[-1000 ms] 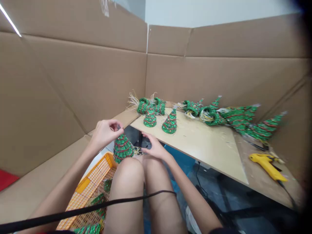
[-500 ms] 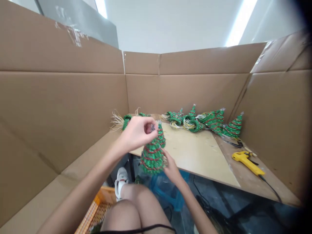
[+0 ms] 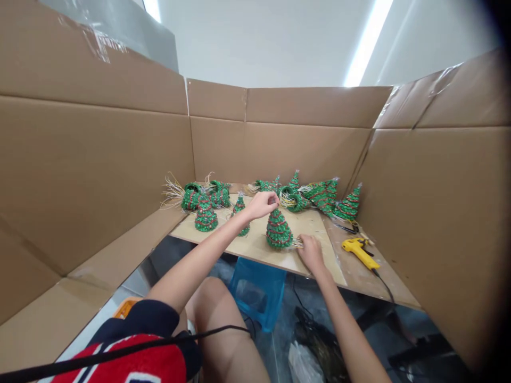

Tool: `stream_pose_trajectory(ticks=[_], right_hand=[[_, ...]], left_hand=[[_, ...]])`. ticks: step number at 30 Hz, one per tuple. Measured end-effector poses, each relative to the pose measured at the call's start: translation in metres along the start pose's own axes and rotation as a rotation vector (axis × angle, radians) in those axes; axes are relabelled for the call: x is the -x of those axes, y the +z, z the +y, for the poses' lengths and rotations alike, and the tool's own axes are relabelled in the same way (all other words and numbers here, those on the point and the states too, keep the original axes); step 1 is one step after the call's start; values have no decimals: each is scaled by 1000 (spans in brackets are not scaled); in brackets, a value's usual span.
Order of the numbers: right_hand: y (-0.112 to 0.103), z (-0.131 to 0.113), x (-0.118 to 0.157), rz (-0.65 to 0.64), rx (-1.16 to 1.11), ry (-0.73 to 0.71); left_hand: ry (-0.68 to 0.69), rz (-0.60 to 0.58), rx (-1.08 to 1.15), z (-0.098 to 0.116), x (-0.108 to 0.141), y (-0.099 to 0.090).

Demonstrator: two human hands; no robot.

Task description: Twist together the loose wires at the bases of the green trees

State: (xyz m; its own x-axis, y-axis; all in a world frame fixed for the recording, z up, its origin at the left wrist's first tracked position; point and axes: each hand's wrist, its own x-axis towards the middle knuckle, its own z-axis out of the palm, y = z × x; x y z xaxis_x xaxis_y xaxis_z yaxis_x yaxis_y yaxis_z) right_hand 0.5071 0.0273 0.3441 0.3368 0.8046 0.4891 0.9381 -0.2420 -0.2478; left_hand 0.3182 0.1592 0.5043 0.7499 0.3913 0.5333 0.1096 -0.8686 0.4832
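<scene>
A green beaded cone tree with red bands (image 3: 278,230) stands on the pale wooden board (image 3: 255,256), and its tip sits under the pinched fingers of my left hand (image 3: 262,206). My right hand (image 3: 312,253) is at the tree's lower right, with its fingers on the pale straw strands (image 3: 297,242) coming from the base. A smaller beaded tree (image 3: 240,215) stands just below my left hand, and my left forearm hides part of it.
Another small tree (image 3: 206,215) stands on the board, with several finished trees and straw-tufted pieces (image 3: 319,196) behind. A yellow glue gun (image 3: 357,251) lies at right. Cardboard walls (image 3: 279,149) surround the bench. Below are a blue stool (image 3: 257,292) and a black cord (image 3: 120,352).
The tree has gone from mid-air above my lap to standing on the board. Both hands have moved forward with it. My view has tilted up, and a red and navy garment has appeared at lower left.
</scene>
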Motion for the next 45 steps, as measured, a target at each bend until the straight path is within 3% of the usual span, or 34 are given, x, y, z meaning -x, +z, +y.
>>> stream_pose_trajectory(ticks=[5, 11, 14, 20, 22, 24, 27, 29, 33, 39, 45], right_hand=[[8, 6, 8, -64, 62, -43], [10, 15, 8, -73, 105, -3], [9, 16, 9, -73, 121, 25], [6, 9, 9, -59, 111, 74], [5, 6, 9, -47, 103, 92], [5, 4, 9, -38, 101, 108], [6, 5, 10, -40, 117, 140], [7, 6, 10, -53, 134, 168], [7, 3, 10, -80, 157, 223], [-2, -8, 14, -110, 127, 211], [-6, -21, 15, -164, 65, 114]], left_hand=[[-30, -15, 22, -22, -7, 23], [99, -94, 78, -35, -33, 40], [144, -111, 125, -40, -34, 44], [61, 36, 137, -41, 10, 49], [38, 48, 1, -43, 32, 50], [84, 15, -161, -46, 49, 53], [209, -81, -208, -45, 64, 57], [351, -195, -249, -40, 66, 60], [614, -416, -543, -29, 62, 67], [559, -460, -670, -22, 61, 71], [447, -475, -716, -31, 65, 60]])
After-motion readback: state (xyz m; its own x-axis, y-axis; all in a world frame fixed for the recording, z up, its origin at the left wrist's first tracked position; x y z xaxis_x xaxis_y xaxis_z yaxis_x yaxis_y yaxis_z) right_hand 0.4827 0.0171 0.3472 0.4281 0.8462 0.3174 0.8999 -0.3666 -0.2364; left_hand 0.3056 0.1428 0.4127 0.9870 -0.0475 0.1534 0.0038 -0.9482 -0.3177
